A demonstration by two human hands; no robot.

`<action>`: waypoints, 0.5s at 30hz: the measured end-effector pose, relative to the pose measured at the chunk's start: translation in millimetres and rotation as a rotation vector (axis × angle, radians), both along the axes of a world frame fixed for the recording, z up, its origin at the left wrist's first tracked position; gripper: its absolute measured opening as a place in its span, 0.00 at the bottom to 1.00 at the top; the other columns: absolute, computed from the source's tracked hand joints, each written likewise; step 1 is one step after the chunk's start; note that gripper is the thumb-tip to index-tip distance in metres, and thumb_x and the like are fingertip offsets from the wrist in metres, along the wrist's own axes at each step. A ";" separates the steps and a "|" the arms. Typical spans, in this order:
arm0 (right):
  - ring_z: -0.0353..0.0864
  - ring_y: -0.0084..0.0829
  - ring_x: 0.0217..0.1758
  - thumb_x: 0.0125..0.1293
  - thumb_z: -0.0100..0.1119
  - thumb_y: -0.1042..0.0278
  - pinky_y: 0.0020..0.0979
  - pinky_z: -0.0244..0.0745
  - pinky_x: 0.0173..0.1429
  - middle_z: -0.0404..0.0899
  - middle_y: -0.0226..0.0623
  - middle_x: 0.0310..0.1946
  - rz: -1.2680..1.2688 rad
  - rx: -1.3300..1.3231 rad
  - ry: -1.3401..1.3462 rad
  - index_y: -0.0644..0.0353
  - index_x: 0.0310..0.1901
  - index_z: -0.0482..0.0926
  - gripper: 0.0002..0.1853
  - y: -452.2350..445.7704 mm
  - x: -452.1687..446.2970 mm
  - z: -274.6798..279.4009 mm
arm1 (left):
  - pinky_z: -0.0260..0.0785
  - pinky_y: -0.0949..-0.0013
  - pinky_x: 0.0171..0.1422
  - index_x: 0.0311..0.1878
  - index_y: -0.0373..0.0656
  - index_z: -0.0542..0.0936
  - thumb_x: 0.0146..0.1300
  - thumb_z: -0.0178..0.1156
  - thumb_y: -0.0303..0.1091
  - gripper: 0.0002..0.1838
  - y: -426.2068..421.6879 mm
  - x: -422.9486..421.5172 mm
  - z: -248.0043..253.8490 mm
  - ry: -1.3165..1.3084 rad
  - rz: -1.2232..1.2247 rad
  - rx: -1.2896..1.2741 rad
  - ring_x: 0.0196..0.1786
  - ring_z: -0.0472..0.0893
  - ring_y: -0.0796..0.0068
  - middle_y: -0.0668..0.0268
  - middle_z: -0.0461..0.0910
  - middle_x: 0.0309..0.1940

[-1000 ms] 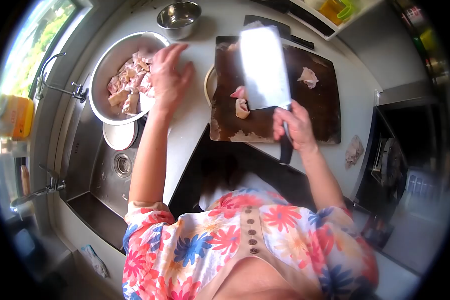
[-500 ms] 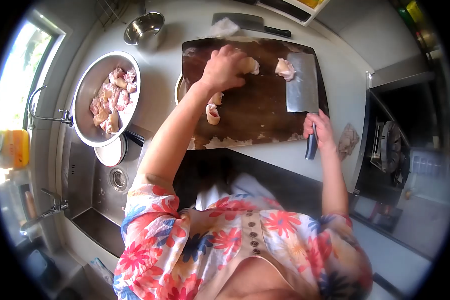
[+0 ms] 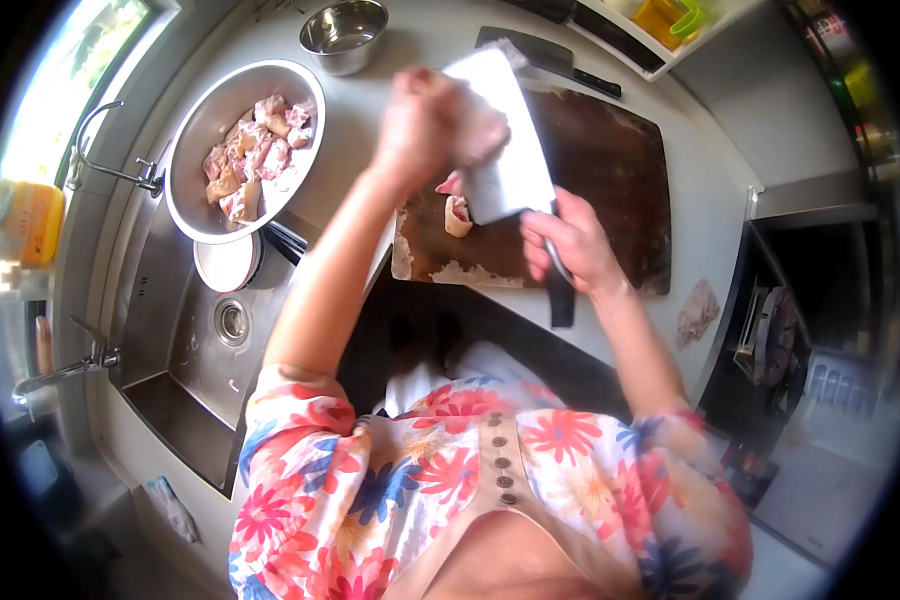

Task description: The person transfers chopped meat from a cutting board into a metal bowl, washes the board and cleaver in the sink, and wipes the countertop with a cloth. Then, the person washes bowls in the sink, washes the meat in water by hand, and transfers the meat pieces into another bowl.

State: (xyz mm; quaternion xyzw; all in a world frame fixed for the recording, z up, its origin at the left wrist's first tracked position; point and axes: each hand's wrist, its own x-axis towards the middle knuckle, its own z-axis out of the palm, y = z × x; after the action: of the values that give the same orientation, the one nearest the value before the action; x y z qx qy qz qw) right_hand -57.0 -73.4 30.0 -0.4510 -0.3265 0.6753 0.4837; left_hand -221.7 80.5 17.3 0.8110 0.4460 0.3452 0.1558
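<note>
The right hand (image 3: 578,242) is wrapped around the black handle of a cleaver (image 3: 522,165), fingers pressed firmly together; the broad, bright blade points away from the person, raised in front of the chopping board (image 3: 610,190). The left hand (image 3: 418,125) is bent inward at the blade's left edge, its fingers curled. A pinkish patch shows against the steel beside those fingers (motion blur hides whether it is a held piece or a reflection), so what the left hand grips, if anything, cannot be told.

Two pieces of meat (image 3: 457,215) lie on the board just below the left hand, near the lower corner of the blade; the nearer one is curled, with a pink centre. Further pieces, pink and pale, are heaped in a large metal bowl (image 3: 192,135) to the left, well apart from the board. A small metal bowl (image 3: 342,58) stands on the counter (image 3: 355,125) behind them. Beyond the board rests a second knife (image 3: 535,57) with a dark blade. A white dish (image 3: 225,265) sits at the sink (image 3: 195,335), and a crumpled cloth (image 3: 697,312) lies right of the board.
</note>
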 end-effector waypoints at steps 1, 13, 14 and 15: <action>0.67 0.18 0.14 0.60 0.50 0.75 0.25 0.68 0.15 0.66 0.29 0.17 0.051 0.054 0.040 0.63 0.34 0.66 0.04 4.6 -9.9 8.5 | 0.72 0.68 0.56 0.48 0.51 0.79 0.44 0.60 0.16 0.26 5.3 -17.7 3.3 -0.051 0.072 0.032 0.52 0.75 0.61 0.57 0.66 0.55; 0.66 0.19 0.13 0.61 0.49 0.75 0.25 0.68 0.16 0.64 0.30 0.17 -0.115 -0.028 0.049 0.62 0.34 0.64 0.04 -33.3 25.6 -54.9 | 0.61 0.60 0.65 0.58 0.50 0.70 0.43 0.64 0.25 0.33 -36.6 -86.6 4.1 0.443 0.014 -0.058 0.60 0.66 0.53 0.56 0.65 0.60; 0.66 0.20 0.13 0.61 0.49 0.75 0.25 0.68 0.16 0.64 0.30 0.17 -0.147 -0.087 0.049 0.61 0.34 0.64 0.04 -47.5 35.2 -61.4 | 0.61 0.60 0.65 0.60 0.51 0.68 0.41 0.66 0.26 0.37 -49.9 -65.7 2.2 0.495 -0.101 -0.119 0.61 0.65 0.54 0.56 0.63 0.62; 0.66 0.20 0.13 0.62 0.49 0.74 0.26 0.68 0.16 0.65 0.30 0.18 -0.171 -0.147 0.040 0.60 0.34 0.64 0.05 -59.0 38.2 -61.8 | 0.62 0.60 0.65 0.61 0.51 0.67 0.40 0.67 0.29 0.39 -55.6 -52.0 -9.8 0.482 -0.180 -0.188 0.62 0.64 0.54 0.57 0.61 0.63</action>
State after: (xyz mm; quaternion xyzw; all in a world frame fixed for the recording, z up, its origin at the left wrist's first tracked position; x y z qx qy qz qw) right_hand -18.8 -132.5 -31.8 -0.4979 -0.2270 0.6625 0.5115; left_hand -273.7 24.9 7.5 0.8879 0.4267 0.0841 0.1499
